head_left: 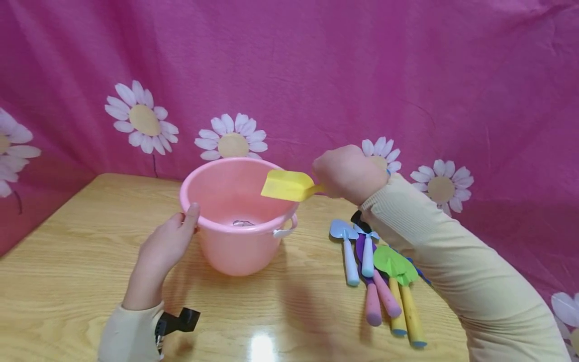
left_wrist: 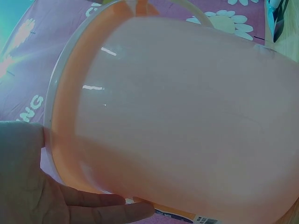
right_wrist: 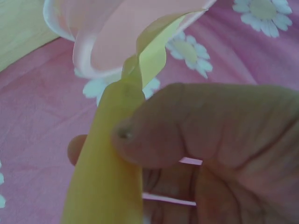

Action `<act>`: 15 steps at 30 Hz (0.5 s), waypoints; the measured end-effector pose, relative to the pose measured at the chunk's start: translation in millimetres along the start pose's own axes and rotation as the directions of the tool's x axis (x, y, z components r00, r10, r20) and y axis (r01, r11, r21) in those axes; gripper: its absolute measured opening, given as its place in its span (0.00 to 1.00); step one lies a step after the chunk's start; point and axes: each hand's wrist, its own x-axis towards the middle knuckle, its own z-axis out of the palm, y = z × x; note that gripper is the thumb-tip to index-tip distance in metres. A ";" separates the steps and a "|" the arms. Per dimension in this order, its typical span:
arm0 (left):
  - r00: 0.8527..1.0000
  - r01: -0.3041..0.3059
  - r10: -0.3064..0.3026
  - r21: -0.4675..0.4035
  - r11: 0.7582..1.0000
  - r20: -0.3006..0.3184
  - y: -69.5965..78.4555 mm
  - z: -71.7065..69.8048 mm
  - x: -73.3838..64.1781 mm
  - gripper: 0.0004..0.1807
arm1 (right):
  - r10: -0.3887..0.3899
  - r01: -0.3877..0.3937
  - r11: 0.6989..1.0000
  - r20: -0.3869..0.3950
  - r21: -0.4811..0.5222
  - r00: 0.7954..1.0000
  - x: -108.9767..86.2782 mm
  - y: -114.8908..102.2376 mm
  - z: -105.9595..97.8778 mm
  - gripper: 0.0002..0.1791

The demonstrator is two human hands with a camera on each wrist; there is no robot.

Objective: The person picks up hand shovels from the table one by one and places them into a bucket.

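Note:
A pink plastic bucket (head_left: pixel 239 251) stands upright on the wooden table, a small shiny patch at its bottom. My left hand (head_left: pixel 167 246) holds the bucket's near-left rim, thumb at the edge and fingers (left_wrist: pixel 107 212) along the outer wall. Over the bucket's right rim is the yellow blade of a hand shovel (head_left: pixel 289 185), tilted toward the opening. My right hand (head_left: pixel 348 171) grips the shovel's yellow handle (right_wrist: pixel 105 163), with the thumb (right_wrist: pixel 149 135) pressed along it. In the head view the handle is hidden behind that hand.
Several small garden tools lie in a pile at the right: a light blue trowel (head_left: pixel 343 230), green blades (head_left: pixel 395 264), pink handles (head_left: pixel 373 304) and yellow handles (head_left: pixel 412 317). A pink cloth with daisies (head_left: pixel 307 75) hangs behind the table (head_left: pixel 68 281). A white bucket handle (head_left: pixel 287 230) hangs at the right.

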 end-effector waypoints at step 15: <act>1.000 0.012 -0.011 -0.013 1.000 0.020 1.1 -0.3 0.0 0.47 | -0.047 0.063 0.984 0.094 -0.169 0.994 27.2 -31.4 11.9 0.06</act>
